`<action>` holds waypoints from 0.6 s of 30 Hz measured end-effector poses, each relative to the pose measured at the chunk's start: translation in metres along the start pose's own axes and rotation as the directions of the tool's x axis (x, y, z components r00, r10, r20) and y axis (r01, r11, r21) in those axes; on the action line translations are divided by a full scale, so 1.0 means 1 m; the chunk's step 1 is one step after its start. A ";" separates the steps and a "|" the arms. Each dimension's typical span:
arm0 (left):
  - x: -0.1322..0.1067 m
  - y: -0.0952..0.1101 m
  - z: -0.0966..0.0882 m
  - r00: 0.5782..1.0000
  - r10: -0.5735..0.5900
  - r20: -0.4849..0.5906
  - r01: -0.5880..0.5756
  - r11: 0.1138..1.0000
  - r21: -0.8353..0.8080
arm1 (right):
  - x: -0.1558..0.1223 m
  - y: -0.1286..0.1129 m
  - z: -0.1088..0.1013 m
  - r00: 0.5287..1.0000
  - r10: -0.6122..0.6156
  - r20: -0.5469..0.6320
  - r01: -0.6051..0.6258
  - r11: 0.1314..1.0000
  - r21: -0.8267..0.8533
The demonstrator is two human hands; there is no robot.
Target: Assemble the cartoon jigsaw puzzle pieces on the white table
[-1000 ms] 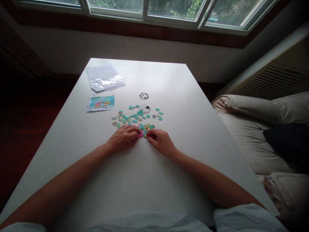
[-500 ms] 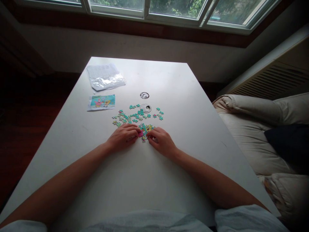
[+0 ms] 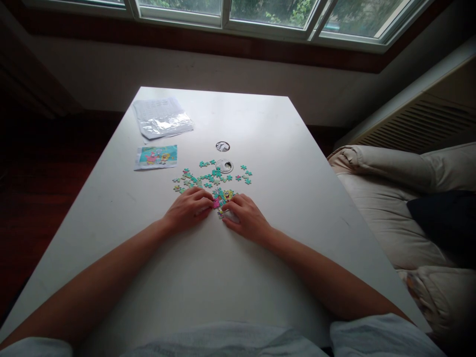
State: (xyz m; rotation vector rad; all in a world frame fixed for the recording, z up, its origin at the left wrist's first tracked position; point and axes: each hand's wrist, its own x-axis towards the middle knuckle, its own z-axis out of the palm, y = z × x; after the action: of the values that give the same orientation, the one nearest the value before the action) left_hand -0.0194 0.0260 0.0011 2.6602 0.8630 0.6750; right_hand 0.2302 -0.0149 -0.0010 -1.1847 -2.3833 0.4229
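Observation:
A partly joined jigsaw puzzle (image 3: 219,195) lies flat on the white table, with pink, teal and yellow cartoon parts showing. At its left edge, my left hand (image 3: 189,209) has curled fingers pressed on the pink part. My right hand (image 3: 247,217) bends over the lower right side, its thumb and fingertips closed near the bottom pieces; the fingers cover part of the puzzle there. Just beyond both hands, loose jigsaw pieces (image 3: 201,182) in teal and pale green are scattered.
A small cartoon picture sheet (image 3: 158,157) lies left of the pieces. Behind it rests a clear plastic bag with papers (image 3: 161,119). Two round openings sit in the white table (image 3: 260,129), one with a metal ring (image 3: 224,166). A beige sofa (image 3: 386,208) stands at the right.
My right hand has shifted slightly left and down over the puzzle's lower pieces, its thumb lower. My left hand has drawn back a little, showing more of the pink part.

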 end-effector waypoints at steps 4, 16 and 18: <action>0.000 -0.001 0.001 1.000 0.005 0.001 -0.005 1.000 -0.003 | 0.000 -0.001 0.001 1.000 0.002 0.003 -0.002 1.000 -0.015; -0.001 -0.002 0.003 1.000 -0.008 0.003 0.008 1.000 -0.002 | 0.000 -0.001 0.004 1.000 -0.004 0.003 0.004 1.000 0.004; -0.001 -0.003 0.003 1.000 -0.014 0.007 0.014 1.000 0.003 | 0.000 -0.001 0.004 1.000 -0.008 0.003 0.008 1.000 0.005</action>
State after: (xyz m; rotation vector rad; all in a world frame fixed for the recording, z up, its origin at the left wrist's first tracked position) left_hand -0.0202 0.0270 -0.0030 2.6546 0.8804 0.6607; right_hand 0.2276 -0.0159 -0.0035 -1.1731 -2.3872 0.4281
